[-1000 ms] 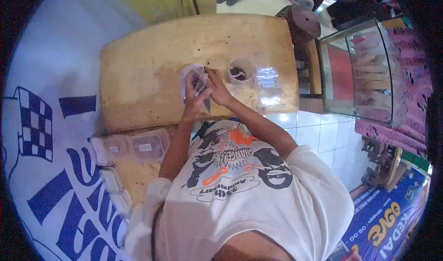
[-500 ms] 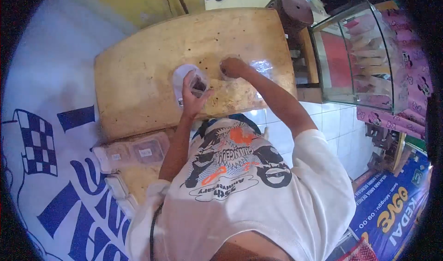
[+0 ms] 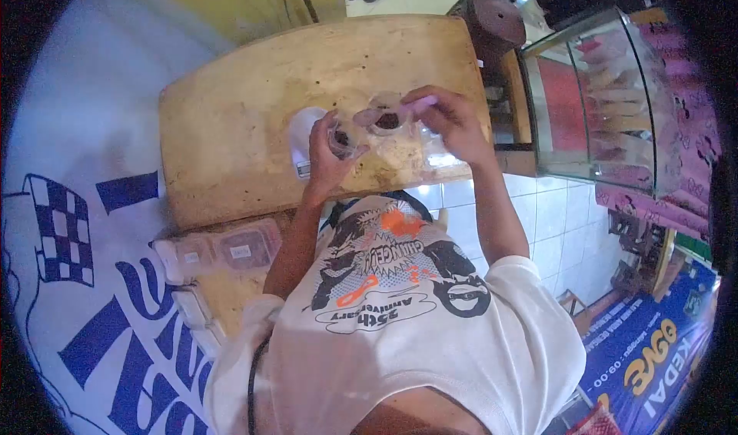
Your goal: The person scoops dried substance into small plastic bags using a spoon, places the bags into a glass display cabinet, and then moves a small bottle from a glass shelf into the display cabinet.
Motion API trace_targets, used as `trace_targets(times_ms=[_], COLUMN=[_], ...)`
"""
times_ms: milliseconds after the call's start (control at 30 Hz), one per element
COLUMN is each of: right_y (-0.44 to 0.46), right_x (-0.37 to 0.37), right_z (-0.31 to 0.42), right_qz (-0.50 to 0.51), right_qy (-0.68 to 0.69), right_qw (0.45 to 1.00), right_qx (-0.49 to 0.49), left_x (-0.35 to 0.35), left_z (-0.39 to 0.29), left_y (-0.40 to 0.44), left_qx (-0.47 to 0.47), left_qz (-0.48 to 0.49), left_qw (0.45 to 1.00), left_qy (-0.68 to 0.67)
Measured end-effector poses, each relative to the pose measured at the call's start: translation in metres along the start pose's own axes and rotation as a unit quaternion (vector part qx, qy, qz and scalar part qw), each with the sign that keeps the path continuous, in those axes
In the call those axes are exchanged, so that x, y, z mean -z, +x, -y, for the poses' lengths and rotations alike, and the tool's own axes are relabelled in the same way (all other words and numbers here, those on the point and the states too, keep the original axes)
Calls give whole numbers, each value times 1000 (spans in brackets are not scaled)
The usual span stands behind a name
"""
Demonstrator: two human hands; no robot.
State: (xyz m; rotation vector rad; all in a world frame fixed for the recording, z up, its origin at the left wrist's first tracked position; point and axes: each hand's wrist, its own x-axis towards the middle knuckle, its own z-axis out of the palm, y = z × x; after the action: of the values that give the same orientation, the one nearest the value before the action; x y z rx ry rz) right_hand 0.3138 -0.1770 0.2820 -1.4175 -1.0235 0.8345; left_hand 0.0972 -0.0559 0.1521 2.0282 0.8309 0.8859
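Observation:
My left hand (image 3: 326,162) has its fingers wrapped round a small clear plastic container (image 3: 340,138) with dark contents, held over the table by a white, rounded flat device (image 3: 300,152) that looks like a kitchen scale. Just right of it stands a second clear container (image 3: 372,120), also with something dark inside. My right hand (image 3: 450,124) is closed on a lilac utensil (image 3: 422,104) beside that container's right edge; its working end is too blurred to make out. Clear plastic wrapping (image 3: 440,157) lies below the right hand.
The wooden table (image 3: 238,120) ends close to my body. Lidded plastic boxes (image 3: 242,249) with labels sit on a lower surface at left. A brown box-like object (image 3: 496,21) and a glass display case (image 3: 596,101) stand at the right.
My right hand has come out of the second container and moved right, so the lilac utensil and the dark contents now show. My left hand has shifted slightly right with its container.

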Motion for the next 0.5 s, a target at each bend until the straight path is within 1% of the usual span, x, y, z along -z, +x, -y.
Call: trace_targets(times_ms=[67, 100, 167, 200, 233, 300, 333, 400, 467, 500], right_y=[0, 2, 8, 8, 8, 9, 12, 16, 23, 27], right_x=[-14, -20, -32, -37, -40, -47, -49, -49, -48, -47], right_z=[2, -1, -10, -10, -12, -23, -27, -35, -51, -56], right_qz=[43, 35, 60, 82, 77, 102, 116, 113, 109, 102], right_qy=[-116, -117, -257, -294, -296, -352, -392, -394, -394, -375], right_qw=[985, 985, 941, 925, 925, 909, 897, 899, 901, 913], right_qx=[123, 121, 212, 226, 225, 200, 171, 156, 142, 124], left_x=[-7, -11, -20, -22, -24, -25, -24, -28, -34, -36], left_z=[-4, -5, -5, -9, -13, -20, -24, -23, -15, -15], left_y=[3, 4, 5, 8, 10, 16, 19, 23, 26, 26], left_qx=[-22, -26, -61, -65, -52, -41, -38, -37, -146, -147], left_qz=[17, 23, 21, 26, 29, 33, 46, 59, 36, 37], left_qw=[1000, 999, 998, 997, 997, 997, 997, 997, 989, 988], left_qy=[-13, -16, -26, -28, -39, -52, -39, -27, 15, 15])
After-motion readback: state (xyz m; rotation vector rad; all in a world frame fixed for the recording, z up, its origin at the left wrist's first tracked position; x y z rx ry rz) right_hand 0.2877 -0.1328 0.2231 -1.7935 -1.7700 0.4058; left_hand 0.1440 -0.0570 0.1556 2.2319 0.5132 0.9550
